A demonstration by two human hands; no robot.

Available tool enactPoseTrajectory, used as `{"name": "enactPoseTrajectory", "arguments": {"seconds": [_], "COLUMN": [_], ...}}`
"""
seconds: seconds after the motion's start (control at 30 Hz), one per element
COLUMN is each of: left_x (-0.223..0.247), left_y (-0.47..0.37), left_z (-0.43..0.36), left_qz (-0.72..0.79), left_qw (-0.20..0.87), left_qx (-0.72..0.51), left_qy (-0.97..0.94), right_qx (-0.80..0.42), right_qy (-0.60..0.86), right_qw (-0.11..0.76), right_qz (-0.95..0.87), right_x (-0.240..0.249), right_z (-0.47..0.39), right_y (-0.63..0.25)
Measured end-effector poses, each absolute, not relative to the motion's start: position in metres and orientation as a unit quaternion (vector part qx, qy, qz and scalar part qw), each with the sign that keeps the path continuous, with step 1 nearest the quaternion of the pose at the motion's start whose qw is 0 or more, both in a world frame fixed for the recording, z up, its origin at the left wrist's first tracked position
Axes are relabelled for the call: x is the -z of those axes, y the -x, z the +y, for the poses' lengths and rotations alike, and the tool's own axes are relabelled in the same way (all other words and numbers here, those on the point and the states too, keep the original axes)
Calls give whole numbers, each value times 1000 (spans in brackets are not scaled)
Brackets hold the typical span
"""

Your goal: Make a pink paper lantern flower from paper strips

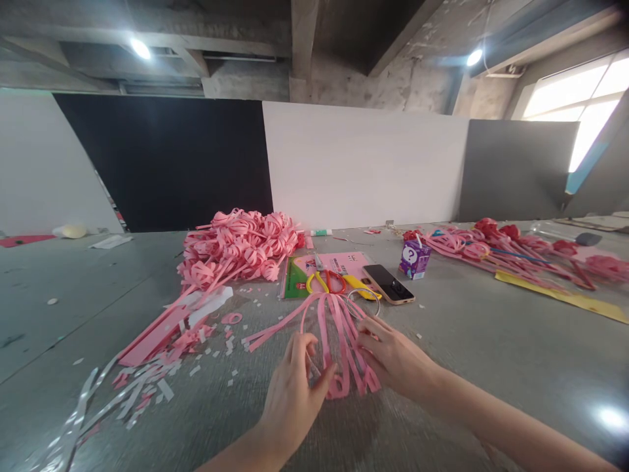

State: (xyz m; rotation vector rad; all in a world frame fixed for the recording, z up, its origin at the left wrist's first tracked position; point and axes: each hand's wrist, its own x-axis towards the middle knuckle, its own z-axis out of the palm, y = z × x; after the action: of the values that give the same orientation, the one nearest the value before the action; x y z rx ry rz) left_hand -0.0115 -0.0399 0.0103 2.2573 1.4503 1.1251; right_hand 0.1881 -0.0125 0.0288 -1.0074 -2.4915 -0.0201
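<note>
A fan of narrow pink strips (322,321) lies in front of me, gathered at the far end and looped at some near ends. My left hand (295,380) is at its left side, fingers bent around one strip that runs up to them; the thumb tip is beside a looped end. On the right edge of the fan, my right hand (393,354) has its fingertips pinched together on a strip, partly hiding it. Just beyond are scissors (326,282) with red and yellow handles, a yellow-handled cutter (362,287) and a silvery ring (364,303).
A heap of pink paper flowers (240,246) stands at the back left, with paper scraps (162,377) nearer. A pink and green sheet (297,278), phone (389,284) and purple box (415,257) lie ahead. Pink and red stems (491,246) and a yellow strip (560,296) are right.
</note>
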Motion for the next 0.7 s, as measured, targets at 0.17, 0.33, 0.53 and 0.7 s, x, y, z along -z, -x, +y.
{"name": "enactPoseTrajectory", "arguments": {"seconds": [0.17,0.33,0.53,0.7], "left_x": [-7,-9,-7,-5], "left_y": [13,13,15,16], "left_z": [-37,-35,-32,-31], "left_qz": [473,452,475,489], "left_qw": [108,137,179,242], "left_qx": [-347,-350,-392,-411], "left_qy": [-803,-809,-767,-730], "right_qx": [26,36,127,175], "right_qy": [357,366,228,175], "right_qw": [219,269,400,365], "right_qz": [-908,-890,-879,-898], "right_x": [-27,-27,-14,-9], "right_z": [-9,-13,-38,-50], "right_y": [-190,-188,-180,-174]}}
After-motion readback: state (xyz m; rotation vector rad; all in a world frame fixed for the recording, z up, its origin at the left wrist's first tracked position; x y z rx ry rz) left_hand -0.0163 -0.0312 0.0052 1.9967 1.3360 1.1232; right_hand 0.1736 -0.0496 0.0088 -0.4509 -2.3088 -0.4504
